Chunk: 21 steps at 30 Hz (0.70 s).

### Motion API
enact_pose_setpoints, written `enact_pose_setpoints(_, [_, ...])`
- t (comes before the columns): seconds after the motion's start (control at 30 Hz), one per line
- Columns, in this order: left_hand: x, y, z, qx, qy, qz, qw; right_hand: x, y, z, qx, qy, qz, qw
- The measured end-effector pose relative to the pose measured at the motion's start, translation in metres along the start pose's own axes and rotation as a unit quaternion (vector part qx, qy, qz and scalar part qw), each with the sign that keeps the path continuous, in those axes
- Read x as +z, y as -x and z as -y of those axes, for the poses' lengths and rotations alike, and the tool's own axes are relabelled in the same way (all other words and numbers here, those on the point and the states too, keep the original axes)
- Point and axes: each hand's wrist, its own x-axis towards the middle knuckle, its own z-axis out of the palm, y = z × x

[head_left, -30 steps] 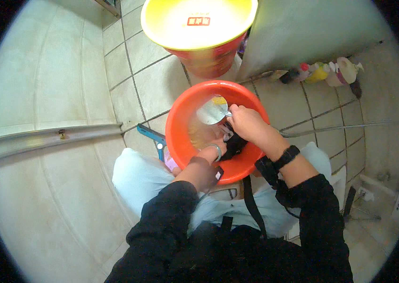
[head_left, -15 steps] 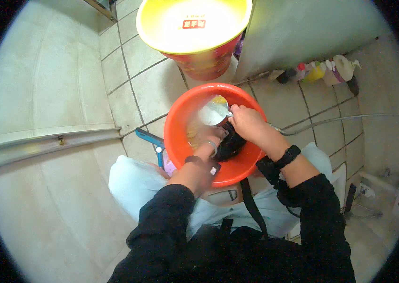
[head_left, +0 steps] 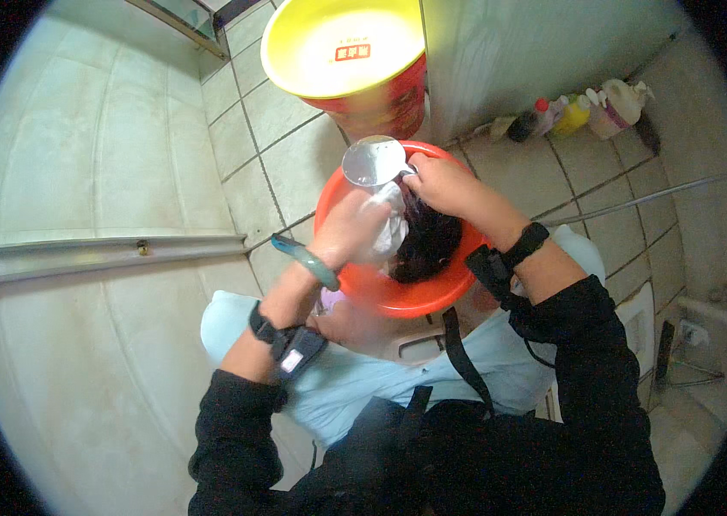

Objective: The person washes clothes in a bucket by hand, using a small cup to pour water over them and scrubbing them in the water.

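An orange basin (head_left: 415, 307) rests between my knees, with a dark, wet-looking cloth (head_left: 434, 241) inside it. My right hand (head_left: 443, 182) is closed around the handle of a round, shiny silver shower head (head_left: 375, 162), held over the basin's far side. My left hand (head_left: 351, 225), smeared by motion, is over the basin's left side, closed on a crumpled white wet cloth (head_left: 394, 222). The dark cloth lies to the right of it. Part of the basin's inside is hidden by my hands.
Beyond the basin stands a large red bucket with a yellow rim (head_left: 368, 107). Several bottles (head_left: 583, 116) line the wall at the far right. A grey hose (head_left: 639, 198) crosses the tiled floor (head_left: 282, 155) from the right. A metal rail (head_left: 105, 261) runs along the left.
My left hand has come up and leftward from inside the basin, and white cloth now shows at it. The shower head has moved farther away and slightly left. The view has shifted too.
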Motion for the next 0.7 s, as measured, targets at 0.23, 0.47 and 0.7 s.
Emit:
enact_pose_setpoints(0.23, [0.000, 0.000, -0.010, -0.048, 0.173, 0.100, 0.979, 0.003, 0.004, -0.027, 0.024, 0.035, 0.003, 0.999])
enact_pose_setpoints(0.47, [0.075, -0.074, 0.187, -0.061, -0.297, 0.033, 0.952, 0.021, -0.006, -0.019, 0.042, 0.123, 0.032, 0.991])
enact_pose_setpoints(0.7, [0.137, -0.093, 0.254, -0.069, -0.339, -0.021, 0.938, 0.037, -0.009, -0.019, 0.054, 0.150, 0.071, 0.985])
